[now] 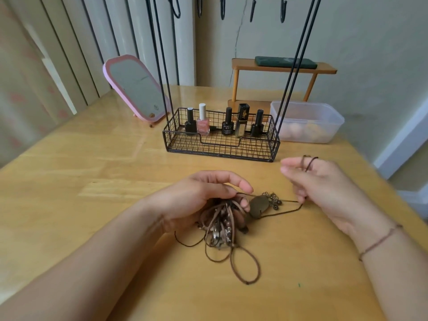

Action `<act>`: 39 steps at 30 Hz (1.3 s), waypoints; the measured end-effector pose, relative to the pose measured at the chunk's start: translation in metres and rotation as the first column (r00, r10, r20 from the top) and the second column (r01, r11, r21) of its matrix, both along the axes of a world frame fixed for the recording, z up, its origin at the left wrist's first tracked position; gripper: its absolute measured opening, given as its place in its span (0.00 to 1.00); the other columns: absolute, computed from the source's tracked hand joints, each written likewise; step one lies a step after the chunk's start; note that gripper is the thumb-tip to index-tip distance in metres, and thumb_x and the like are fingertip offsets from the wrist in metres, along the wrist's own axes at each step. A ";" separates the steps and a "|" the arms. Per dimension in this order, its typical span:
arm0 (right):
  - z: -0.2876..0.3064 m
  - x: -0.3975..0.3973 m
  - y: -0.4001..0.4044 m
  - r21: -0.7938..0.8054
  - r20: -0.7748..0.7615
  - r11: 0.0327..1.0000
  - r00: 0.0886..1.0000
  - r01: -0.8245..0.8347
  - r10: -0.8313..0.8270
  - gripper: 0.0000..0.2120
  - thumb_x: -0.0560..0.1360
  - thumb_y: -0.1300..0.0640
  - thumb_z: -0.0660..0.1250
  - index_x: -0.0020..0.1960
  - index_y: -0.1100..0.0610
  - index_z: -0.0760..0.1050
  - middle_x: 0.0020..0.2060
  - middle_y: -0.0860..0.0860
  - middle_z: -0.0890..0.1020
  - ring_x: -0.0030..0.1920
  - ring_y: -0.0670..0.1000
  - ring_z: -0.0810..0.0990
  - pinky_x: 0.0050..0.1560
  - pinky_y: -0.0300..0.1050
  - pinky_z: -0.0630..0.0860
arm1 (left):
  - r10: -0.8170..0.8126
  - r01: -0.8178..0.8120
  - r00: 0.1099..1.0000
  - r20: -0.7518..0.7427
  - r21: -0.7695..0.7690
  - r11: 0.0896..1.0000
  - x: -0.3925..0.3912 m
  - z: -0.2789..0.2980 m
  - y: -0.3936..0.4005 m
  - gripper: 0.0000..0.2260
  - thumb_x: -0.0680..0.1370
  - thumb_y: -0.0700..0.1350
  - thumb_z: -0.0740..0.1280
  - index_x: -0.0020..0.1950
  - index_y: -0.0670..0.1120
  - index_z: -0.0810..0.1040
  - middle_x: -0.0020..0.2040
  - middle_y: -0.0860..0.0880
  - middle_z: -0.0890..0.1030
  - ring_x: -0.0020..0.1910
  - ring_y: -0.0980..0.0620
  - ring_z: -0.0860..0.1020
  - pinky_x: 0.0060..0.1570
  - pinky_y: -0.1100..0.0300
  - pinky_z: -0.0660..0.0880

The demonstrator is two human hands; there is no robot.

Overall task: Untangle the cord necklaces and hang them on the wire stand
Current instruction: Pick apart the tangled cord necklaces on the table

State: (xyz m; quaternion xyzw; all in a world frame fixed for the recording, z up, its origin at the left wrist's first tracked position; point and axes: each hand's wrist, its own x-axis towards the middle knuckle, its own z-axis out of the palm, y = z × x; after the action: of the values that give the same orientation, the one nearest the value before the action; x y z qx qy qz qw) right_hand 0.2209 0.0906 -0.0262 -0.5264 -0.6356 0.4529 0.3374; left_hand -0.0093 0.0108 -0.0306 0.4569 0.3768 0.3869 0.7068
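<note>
Loose cord loops [245, 262] trail at six o'clock from the tangle [220, 221], bunched in the left hand [196, 200] on the surface [92, 170]. Right hand [324, 188] pinches one thin cord [278, 210]. Limp, snaggy stuff: tease out near the pendant [259, 206]. Wire stand [220, 137] waits at twelve.

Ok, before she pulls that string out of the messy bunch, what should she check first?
1. Left hand holds the tangled bunch of brown cord necklaces steady: ok.
2. Right hand has the thin brown cord looped over its fingers: ok.
3. Oval bronze pendant lies outside the bunch: ok.
4. Cord free of knots inside the bunch: cannot tell.
5. Black hooks on the black wire stand are bare: ok.
</note>
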 end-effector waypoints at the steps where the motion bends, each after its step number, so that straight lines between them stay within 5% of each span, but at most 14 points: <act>1: -0.002 -0.003 -0.002 0.066 0.136 0.998 0.991 -0.003 -0.006 0.12 0.78 0.53 0.70 0.61 0.53 0.79 0.27 0.41 0.76 0.33 0.49 0.74 0.42 0.46 0.74 | 0.030 -0.030 1.000 0.001 -0.024 0.999 -0.001 0.000 0.000 0.10 0.81 0.35 0.60 0.57 0.41 0.79 0.48 0.40 0.82 0.41 0.49 0.83 0.38 0.60 0.82; 3: -0.005 -0.008 -0.005 0.187 0.346 0.982 0.935 0.017 -0.082 0.17 0.75 0.50 0.73 0.63 0.53 0.80 0.36 0.41 0.80 0.41 0.48 0.80 0.48 0.43 0.73 | 0.070 -0.069 0.997 0.011 -0.050 0.996 -0.003 0.002 0.001 0.10 0.78 0.37 0.63 0.56 0.41 0.81 0.50 0.41 0.83 0.43 0.49 0.83 0.38 0.60 0.82; 8: 0.003 -0.007 -0.012 0.364 0.465 0.931 0.861 0.027 -0.207 0.13 0.75 0.48 0.71 0.50 0.57 0.83 0.39 0.46 0.84 0.46 0.50 0.82 0.47 0.42 0.73 | 0.145 -0.131 0.980 0.139 -0.109 0.985 -0.006 0.001 0.004 0.11 0.74 0.37 0.66 0.55 0.39 0.82 0.49 0.39 0.83 0.41 0.49 0.84 0.37 0.59 0.83; 12: 0.006 -0.007 -0.018 0.432 0.617 0.902 0.731 -0.003 -0.292 0.16 0.76 0.42 0.68 0.56 0.51 0.83 0.52 0.49 0.85 0.53 0.56 0.80 0.51 0.48 0.78 | 0.157 -0.136 0.967 0.201 -0.116 0.984 -0.007 0.000 0.006 0.12 0.75 0.34 0.62 0.55 0.39 0.81 0.45 0.39 0.83 0.36 0.50 0.84 0.35 0.59 0.82; 17: 0.010 -0.007 -0.024 0.545 0.561 0.838 0.735 0.017 -0.380 0.10 0.76 0.44 0.68 0.52 0.48 0.80 0.46 0.43 0.83 0.48 0.54 0.78 0.44 0.46 0.74 | 0.116 -0.090 0.951 0.286 -0.103 0.991 -0.011 -0.002 0.007 0.16 0.76 0.29 0.60 0.54 0.40 0.84 0.51 0.38 0.83 0.41 0.48 0.85 0.37 0.58 0.83; 24: 0.005 -0.015 -0.029 0.422 0.522 0.875 0.853 -0.237 -0.021 0.16 0.75 0.48 0.70 0.62 0.44 0.78 0.46 0.39 0.81 0.49 0.44 0.76 0.49 0.48 0.76 | -0.050 0.044 0.954 0.297 0.026 0.999 -0.015 -0.002 0.007 0.30 0.69 0.22 0.53 0.63 0.42 0.79 0.62 0.39 0.80 0.55 0.44 0.83 0.47 0.54 0.82; 30: 0.004 -0.015 -0.028 0.463 0.638 0.832 0.767 -0.306 -0.073 0.10 0.76 0.44 0.66 0.56 0.44 0.79 0.43 0.40 0.79 0.48 0.47 0.72 0.44 0.47 0.73 | -0.191 0.153 0.952 0.239 0.168 0.974 -0.016 -0.002 0.005 0.38 0.67 0.18 0.52 0.72 0.42 0.71 0.71 0.39 0.73 0.71 0.39 0.72 0.61 0.54 0.77; 33: 0.005 -0.012 -0.028 0.476 0.708 0.835 0.684 -0.275 -0.177 0.08 0.76 0.41 0.64 0.48 0.41 0.81 0.37 0.40 0.78 0.45 0.48 0.72 0.36 0.43 0.65 | -0.224 0.182 0.953 0.205 0.205 0.962 -0.014 0.001 0.003 0.40 0.66 0.17 0.52 0.75 0.41 0.66 0.74 0.38 0.69 0.74 0.38 0.66 0.54 0.58 0.78; 36: 0.004 -0.007 -0.026 0.623 0.524 0.770 0.806 -0.141 -0.276 0.09 0.75 0.44 0.68 0.41 0.46 0.82 0.30 0.44 0.77 0.36 0.51 0.75 0.34 0.44 0.68 | -0.229 0.190 0.964 0.138 0.250 0.950 -0.012 0.002 0.001 0.42 0.64 0.17 0.52 0.76 0.41 0.64 0.75 0.37 0.67 0.76 0.39 0.65 0.62 0.46 0.66; 39: 0.005 -0.009 -0.032 0.758 0.206 0.634 0.978 -0.152 -0.013 0.08 0.75 0.51 0.72 0.38 0.51 0.82 0.28 0.48 0.76 0.31 0.50 0.74 0.31 0.46 0.70 | -0.255 0.216 0.958 0.133 0.252 0.943 -0.011 0.004 0.001 0.42 0.67 0.14 0.49 0.78 0.40 0.57 0.73 0.34 0.67 0.65 0.49 0.78 0.50 0.59 0.77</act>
State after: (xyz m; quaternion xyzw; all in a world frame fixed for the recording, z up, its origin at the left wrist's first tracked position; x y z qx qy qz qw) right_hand 0.2121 0.0587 -0.0210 -0.3485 -0.8170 0.0984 0.4487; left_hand -0.0199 0.0113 -0.0270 0.5456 0.2117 0.3775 0.7176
